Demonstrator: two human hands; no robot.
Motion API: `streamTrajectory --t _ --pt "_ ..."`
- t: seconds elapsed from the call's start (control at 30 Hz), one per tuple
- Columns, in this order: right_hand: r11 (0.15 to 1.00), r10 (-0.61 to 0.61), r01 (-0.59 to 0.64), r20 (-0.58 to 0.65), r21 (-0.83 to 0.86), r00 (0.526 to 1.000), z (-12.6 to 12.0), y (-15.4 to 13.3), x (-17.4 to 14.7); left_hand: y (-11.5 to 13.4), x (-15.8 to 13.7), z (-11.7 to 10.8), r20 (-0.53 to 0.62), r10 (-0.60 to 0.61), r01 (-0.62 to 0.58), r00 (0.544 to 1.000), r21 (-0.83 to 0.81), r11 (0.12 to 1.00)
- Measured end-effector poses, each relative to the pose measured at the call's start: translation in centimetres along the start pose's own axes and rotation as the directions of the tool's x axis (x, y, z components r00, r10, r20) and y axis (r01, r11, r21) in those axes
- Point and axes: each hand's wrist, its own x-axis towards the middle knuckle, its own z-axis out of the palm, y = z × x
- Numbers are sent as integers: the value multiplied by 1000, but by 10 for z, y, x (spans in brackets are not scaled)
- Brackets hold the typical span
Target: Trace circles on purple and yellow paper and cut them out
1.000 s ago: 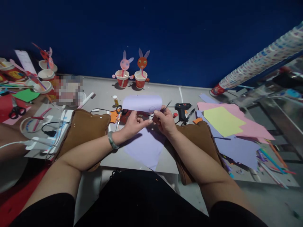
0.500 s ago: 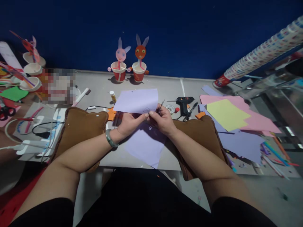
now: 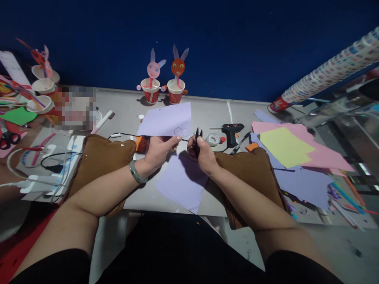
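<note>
A sheet of purple paper (image 3: 166,120) with two small drawn circles near its lower right edge is pinched in my left hand (image 3: 161,152), thumb on top. To its right, my right hand (image 3: 204,154) is closed around small scissors (image 3: 198,140); their dark blades point up and stand slightly apart, clear of the paper. Beneath both hands a second purple sheet (image 3: 180,185) lies on the table, partly in shadow. The scissors' handles are mostly hidden by my fingers.
Brown cushions (image 3: 103,161) lie under both forearms. Behind stand two paper-cup rabbits (image 3: 151,92). A glue gun (image 3: 232,132) and a tape roll (image 3: 213,139) are right of my hands, with coloured paper (image 3: 287,146) beyond. A power strip (image 3: 63,167) with cables lies left.
My hands have moved apart. The right hand has drawn back from the paper with the scissors turned upright, and the left has shifted the sheet slightly left, showing both circles.
</note>
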Motion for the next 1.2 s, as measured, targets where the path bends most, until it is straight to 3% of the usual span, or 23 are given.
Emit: streamTrajectory --t 0.47,0.63,1.03,1.2 --pt "967 134 -151 92 204 987 1 -1 3 8 -3 2 -5 -15 14 1000 -14 1000" --pt "971 113 -130 95 201 989 4 -1 0 0 -5 0 15 -32 32 999 10 999" --pt "960 75 -117 170 253 983 16 11 -8 5 -4 6 -72 -60 57 996 -45 997" --pt "959 58 -102 170 263 984 20 15 -10 5 -9 6 -23 -66 65 998 -35 997"
